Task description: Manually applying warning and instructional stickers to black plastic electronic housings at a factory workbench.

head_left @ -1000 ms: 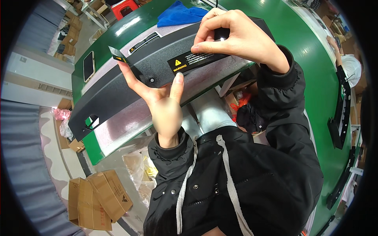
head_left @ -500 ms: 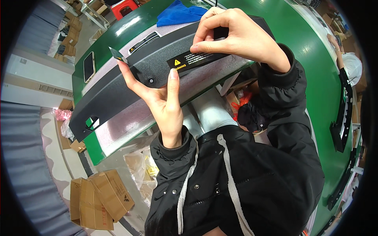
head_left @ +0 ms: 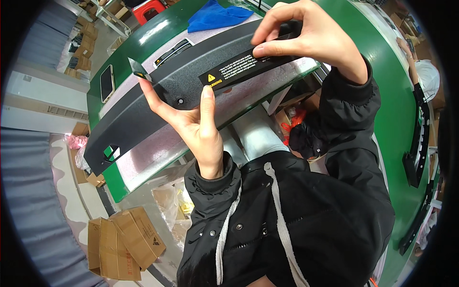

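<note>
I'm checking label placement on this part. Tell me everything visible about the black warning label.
The label is a long, narrow black strip with small white print and a yellow triangle at its left end. It looks like thin, flexible film. It lies slantwise across the dark grey panel, left end lower. The left hand presses its left end with a fingertip; the right hand pinches its raised right end. Whether the middle is stuck down cannot be told.

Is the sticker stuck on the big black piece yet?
Not quite. The black warning label is lined up over the long black panel. The left hand steadies one end, and the right hand pinches the other end, lifted. Pressing it flat looks left to do.
</note>
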Available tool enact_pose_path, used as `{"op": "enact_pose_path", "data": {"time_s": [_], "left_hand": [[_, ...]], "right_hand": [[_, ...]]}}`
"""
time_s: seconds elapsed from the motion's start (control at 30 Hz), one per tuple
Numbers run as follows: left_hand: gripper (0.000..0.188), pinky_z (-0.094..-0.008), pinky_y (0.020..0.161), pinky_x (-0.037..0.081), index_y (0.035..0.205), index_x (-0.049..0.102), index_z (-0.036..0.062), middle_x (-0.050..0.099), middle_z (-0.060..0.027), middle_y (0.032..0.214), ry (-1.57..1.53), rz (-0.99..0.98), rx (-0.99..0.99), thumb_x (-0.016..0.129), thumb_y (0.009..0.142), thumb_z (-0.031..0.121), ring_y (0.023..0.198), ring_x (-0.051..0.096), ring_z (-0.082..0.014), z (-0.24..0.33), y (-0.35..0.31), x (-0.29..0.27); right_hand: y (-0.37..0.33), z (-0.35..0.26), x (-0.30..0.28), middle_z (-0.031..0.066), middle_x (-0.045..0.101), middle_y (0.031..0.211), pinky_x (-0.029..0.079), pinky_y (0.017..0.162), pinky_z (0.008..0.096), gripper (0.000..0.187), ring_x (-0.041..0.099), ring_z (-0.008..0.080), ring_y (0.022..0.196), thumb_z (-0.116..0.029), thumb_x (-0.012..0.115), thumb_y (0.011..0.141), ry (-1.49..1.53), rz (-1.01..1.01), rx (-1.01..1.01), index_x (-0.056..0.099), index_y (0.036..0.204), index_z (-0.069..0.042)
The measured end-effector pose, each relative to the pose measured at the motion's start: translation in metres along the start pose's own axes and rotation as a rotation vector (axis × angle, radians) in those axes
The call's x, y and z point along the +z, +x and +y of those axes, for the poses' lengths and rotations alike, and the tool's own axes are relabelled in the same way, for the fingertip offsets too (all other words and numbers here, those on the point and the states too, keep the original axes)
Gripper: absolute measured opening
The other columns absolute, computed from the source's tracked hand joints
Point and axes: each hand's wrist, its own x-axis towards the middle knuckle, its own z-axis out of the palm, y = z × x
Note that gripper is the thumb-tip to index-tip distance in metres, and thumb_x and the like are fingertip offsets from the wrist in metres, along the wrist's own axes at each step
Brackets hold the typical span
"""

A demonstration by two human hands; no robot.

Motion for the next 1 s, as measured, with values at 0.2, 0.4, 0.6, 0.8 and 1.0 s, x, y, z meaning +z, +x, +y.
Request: {"op": "enact_pose_path", "data": {"time_s": [0.2,0.4,0.6,0.8,1.0], "left_hand": [[0.084,-0.034,0.103,0.027,0.144,0.003,0.0094,0.009,-0.014,0.146,0.014,0.011,0.016,0.055,0.08,-0.008,0.128,0.023,-0.0205,0.0,0.0,0.002],[0.085,-0.034,0.103,0.027,0.144,0.003,0.0097,0.01,-0.0127,0.146,0.038,0.026,-0.004,0.054,0.079,-0.01,0.129,0.023,-0.0203,0.001,-0.001,0.001],[0.085,-0.0337,0.103,0.026,0.144,0.003,0.0106,0.009,-0.0121,0.147,-0.002,0.01,0.005,0.053,0.079,-0.01,0.129,0.023,-0.0204,-0.002,0.001,0.002],[0.085,-0.035,0.104,0.026,0.144,0.002,0.0115,0.012,-0.0124,0.146,0.024,0.015,0.001,0.053,0.08,-0.01,0.129,0.024,-0.0217,-0.002,0.001,0.003],[0.086,-0.0366,0.105,0.026,0.144,0.002,0.0118,0.015,-0.0133,0.145,0.004,0.025,-0.011,0.055,0.079,-0.008,0.128,0.027,-0.0224,-0.002,0.0,0.004]], "right_hand": [[0.001,0.007,-0.001,0.0029,0.061,0.066,0.043,0.055,0.0204,0.019,0.055,0.008,0.059,-0.014,0.079,0.068,-0.147,0.084,-0.039,0.067,0.073,0.0],[0.0,0.014,0.002,0.0032,0.06,0.064,0.043,0.054,0.0204,0.02,0.054,0.008,0.059,-0.015,0.08,0.066,-0.15,0.102,-0.083,0.066,0.073,-0.001],[0.0,0.02,0.001,0.0027,0.058,0.063,0.043,0.054,0.0205,0.025,0.054,0.0073,0.059,-0.016,0.08,0.066,-0.153,0.112,-0.086,0.062,0.071,0.0],[0.001,0.022,0.001,0.0026,0.056,0.062,0.043,0.054,0.0206,0.028,0.053,0.0071,0.058,-0.017,0.08,0.066,-0.145,0.117,-0.096,0.058,0.071,-0.001],[0.0,0.023,0.0,0.0029,0.055,0.061,0.043,0.053,0.021,0.029,0.053,0.0075,0.057,-0.017,0.08,0.066,-0.176,0.122,-0.103,0.057,0.07,-0.001]]}}
